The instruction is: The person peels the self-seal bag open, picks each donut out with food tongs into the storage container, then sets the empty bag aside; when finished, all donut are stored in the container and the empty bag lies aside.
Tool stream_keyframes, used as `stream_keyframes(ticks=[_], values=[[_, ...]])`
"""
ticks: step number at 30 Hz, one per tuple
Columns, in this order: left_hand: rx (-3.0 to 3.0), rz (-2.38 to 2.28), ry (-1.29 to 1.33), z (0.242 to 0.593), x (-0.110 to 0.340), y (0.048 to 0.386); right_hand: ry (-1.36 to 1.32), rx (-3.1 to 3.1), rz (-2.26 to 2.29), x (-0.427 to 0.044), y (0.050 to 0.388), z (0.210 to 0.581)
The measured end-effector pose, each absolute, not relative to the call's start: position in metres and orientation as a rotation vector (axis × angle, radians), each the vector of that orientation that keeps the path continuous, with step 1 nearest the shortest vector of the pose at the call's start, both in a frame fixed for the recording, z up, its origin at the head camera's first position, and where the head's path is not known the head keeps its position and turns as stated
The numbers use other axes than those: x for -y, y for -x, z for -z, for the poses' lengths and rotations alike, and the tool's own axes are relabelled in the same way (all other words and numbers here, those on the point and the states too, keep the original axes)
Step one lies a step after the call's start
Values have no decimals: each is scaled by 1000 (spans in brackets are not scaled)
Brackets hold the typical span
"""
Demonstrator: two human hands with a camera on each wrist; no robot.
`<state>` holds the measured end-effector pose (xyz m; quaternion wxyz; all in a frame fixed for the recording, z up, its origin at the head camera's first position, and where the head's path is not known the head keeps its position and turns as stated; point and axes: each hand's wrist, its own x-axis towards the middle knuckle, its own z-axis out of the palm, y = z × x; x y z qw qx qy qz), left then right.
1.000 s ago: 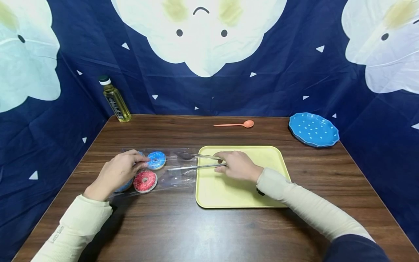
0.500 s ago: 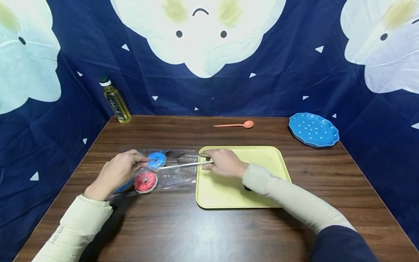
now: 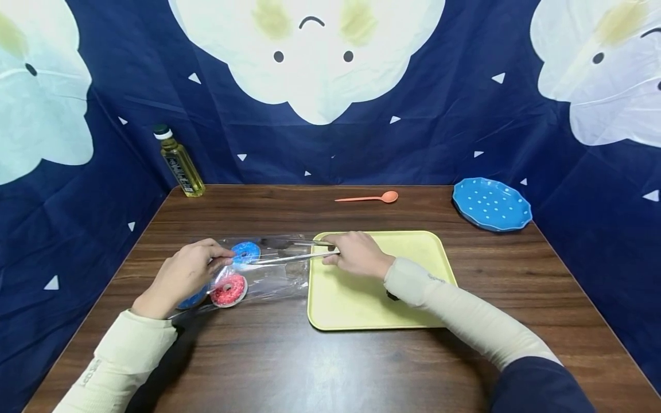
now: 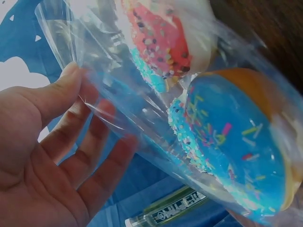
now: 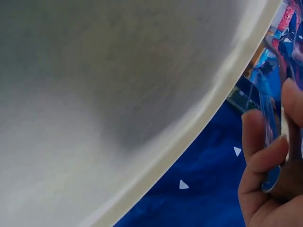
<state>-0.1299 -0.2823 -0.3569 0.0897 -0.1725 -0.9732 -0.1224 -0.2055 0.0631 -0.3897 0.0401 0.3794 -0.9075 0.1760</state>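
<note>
A clear plastic bag [image 3: 281,284] with several sprinkled doughnuts lies left of the yellow tray [image 3: 372,312]. My left hand [image 3: 186,274] pinches the bag's film between thumb and forefinger, as the left wrist view shows; its other fingers spread loosely. Inside are a blue doughnut [image 3: 245,252], a red doughnut [image 3: 229,289] and more blue, partly hidden by that hand. My right hand [image 3: 358,255], above the tray's left part, holds metal tongs [image 3: 294,259]. Their arms stand apart and reach left over the bag's mouth end toward the upper blue doughnut. Glare hides whether the tips touch it.
An orange spoon [image 3: 369,198] lies near the table's back edge. Back right stands a blue dotted plate [image 3: 493,203], and a bottle of yellow oil [image 3: 182,166] is at the back left corner. Dark blue patterned cloth [image 3: 330,155] rises behind the table.
My right hand has moved left with the tongs, bringing their tips among the doughnuts. The left hand keeps its place, and the film near it now looks slightly more raised.
</note>
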Motion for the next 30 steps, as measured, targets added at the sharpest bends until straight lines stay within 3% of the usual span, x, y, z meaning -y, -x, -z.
stream_keyframes(ticks=[11, 30], values=[[2882, 374, 522, 358, 285, 130, -1174, 2805, -568, -54, 207, 390], [2871, 396, 520, 365, 288, 129, -1046, 2843, -575, -104, 189, 382]])
